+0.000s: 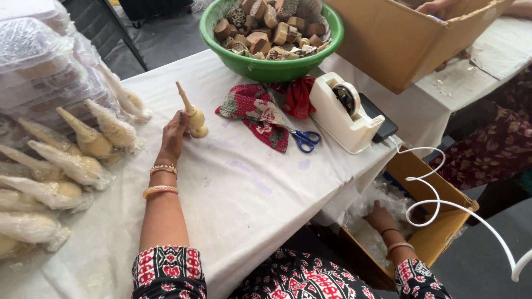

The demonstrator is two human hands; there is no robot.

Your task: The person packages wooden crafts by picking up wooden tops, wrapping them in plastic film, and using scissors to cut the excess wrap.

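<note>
**Now: hands split between tabletop and box**

Left hand (173, 134) upright against a cone-topped wooden piece (192, 113), fingers loosely open, touching. Bare white tabletop (244, 188) stretching right of it toward the near edge. Wrapped pieces (83, 144) piled left. Right hand (380, 216) below that edge, sunk in clear wrap (377, 199) inside a cardboard box (438, 232); grip hidden.

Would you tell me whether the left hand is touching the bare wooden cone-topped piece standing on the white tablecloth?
Touching. The head view shows the left hand with its fingertips against the side of the wooden piece, with no gap visible between them.
</note>
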